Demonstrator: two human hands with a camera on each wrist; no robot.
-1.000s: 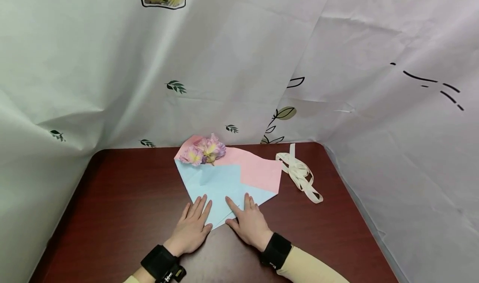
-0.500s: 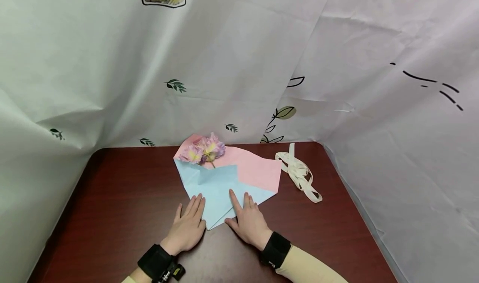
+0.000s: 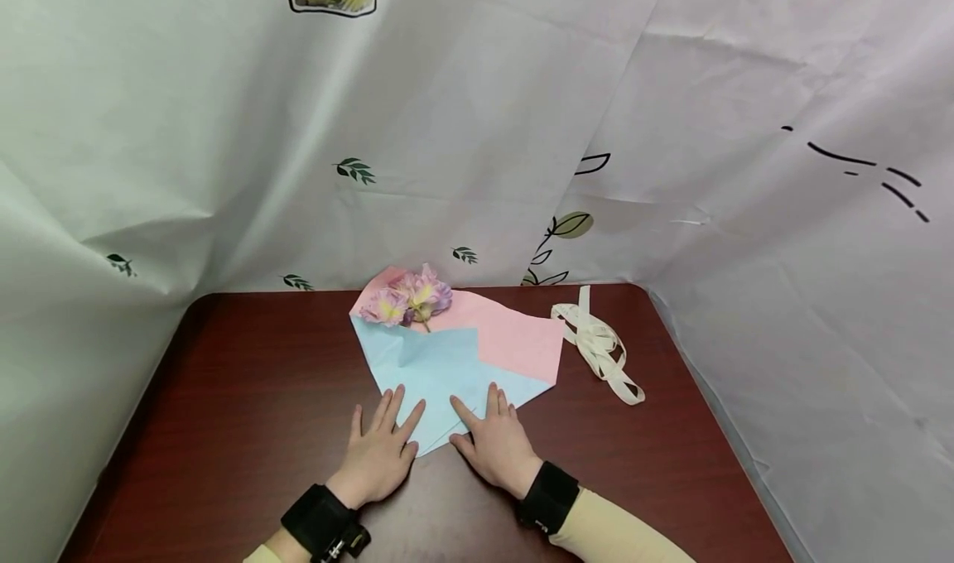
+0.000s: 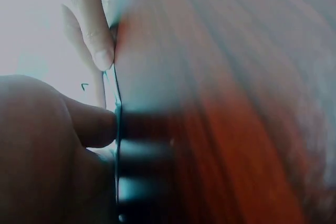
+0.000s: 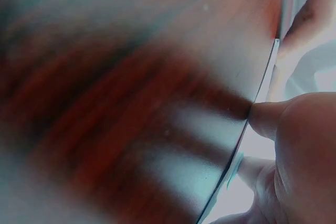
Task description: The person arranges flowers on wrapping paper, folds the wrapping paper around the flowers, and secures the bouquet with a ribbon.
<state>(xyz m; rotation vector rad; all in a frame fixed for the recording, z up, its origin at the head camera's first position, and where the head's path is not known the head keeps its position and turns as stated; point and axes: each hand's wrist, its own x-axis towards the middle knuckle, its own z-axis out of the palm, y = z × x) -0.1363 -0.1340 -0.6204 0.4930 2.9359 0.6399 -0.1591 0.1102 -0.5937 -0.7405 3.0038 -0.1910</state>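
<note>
A sheet of wrapping paper, blue on its folded-over side [image 3: 440, 372] and pink on the other [image 3: 520, 344], lies folded to a point toward the person. Pink and purple flowers [image 3: 410, 298] lie at its upper left, their lower stem tucked under the blue fold. My left hand [image 3: 378, 455] rests with spread, straight fingers on the lower left edge of the paper. On the lower right edge, my right hand [image 3: 495, 447] presses with fingers extended. Both wrist views look low along the tabletop, with the left thumb [image 4: 94, 124] and right thumb [image 5: 265, 119] at the surface.
A loose bundle of cream ribbon [image 3: 596, 344] lies right of the paper, near the table's back right corner. The dark reddish wooden table [image 3: 261, 381] backs onto a white printed cloth [image 3: 447, 132], which also hangs along the right side.
My left hand slid left off the blue fold's middle, then returned slightly right with its fingers spread. The blue fold shifted a little and settled back. My right index finger moved slightly and came back.
</note>
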